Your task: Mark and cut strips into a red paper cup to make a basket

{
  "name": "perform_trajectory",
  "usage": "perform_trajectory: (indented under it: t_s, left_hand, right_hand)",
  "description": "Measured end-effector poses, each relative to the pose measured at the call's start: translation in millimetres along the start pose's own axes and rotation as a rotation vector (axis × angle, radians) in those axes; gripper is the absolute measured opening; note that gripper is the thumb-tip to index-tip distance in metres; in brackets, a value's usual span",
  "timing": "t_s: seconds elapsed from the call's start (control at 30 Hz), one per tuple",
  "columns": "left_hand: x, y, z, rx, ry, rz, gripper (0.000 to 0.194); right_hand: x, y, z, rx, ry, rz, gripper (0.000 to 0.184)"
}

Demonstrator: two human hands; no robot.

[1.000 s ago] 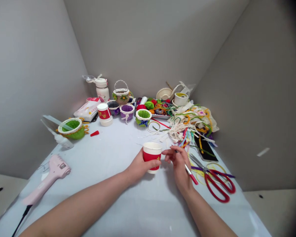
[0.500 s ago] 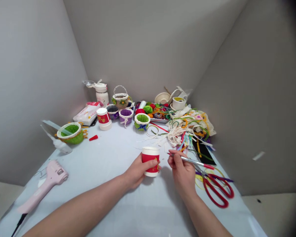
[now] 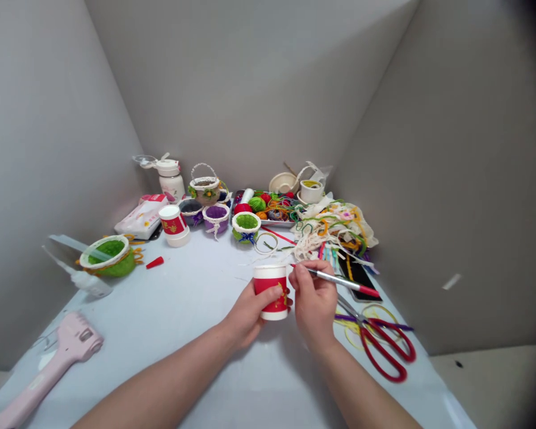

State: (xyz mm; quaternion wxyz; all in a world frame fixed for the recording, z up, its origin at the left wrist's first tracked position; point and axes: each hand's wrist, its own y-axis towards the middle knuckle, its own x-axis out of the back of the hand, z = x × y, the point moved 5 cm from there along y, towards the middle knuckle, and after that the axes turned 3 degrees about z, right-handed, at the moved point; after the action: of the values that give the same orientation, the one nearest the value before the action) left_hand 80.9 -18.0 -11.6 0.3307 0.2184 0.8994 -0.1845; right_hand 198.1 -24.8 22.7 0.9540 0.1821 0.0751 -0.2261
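Note:
Upright in my left hand (image 3: 245,313) is a red and white paper cup (image 3: 268,298) with gold patterns; my fingers wrap round its side. My right hand (image 3: 315,304) pinches a silver marker pen (image 3: 339,278) with a red end. The pen's red tip is close to the cup's upper right rim; I cannot tell if they touch. To the right of my right hand lie large red-handled scissors (image 3: 379,339).
At left are a pink glue gun (image 3: 67,357), a white glue bottle (image 3: 89,283), a green woven basket (image 3: 116,262) and a red cap (image 3: 155,262). Stacked cups (image 3: 175,226), small baskets and a yarn tray (image 3: 272,223) stand behind. Ribbon scraps (image 3: 326,232) pile up at right.
My right hand has brought the marker pen leftward, up to the cup's rim. The cup stays in my left hand. The camera view has shifted slightly.

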Motion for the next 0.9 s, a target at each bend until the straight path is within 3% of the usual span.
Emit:
perform_trajectory:
  t_s: [0.23,0.4,0.9]
  left_hand:
    - [15.2,1,-4,-0.069,0.033,-0.049,0.057]
    - [21.8,2,-3,-0.074,0.030,-0.100,0.060]
    - [19.8,0,-8,-0.200,0.138,-0.139,0.046]
  right_hand:
    - [-21,3,8,0.225,-0.130,0.039,0.008]
    - [-34,1,2,0.239,-0.117,0.057,0.010]
    - [-40,-10,2,0.349,-0.123,0.114,0.010]
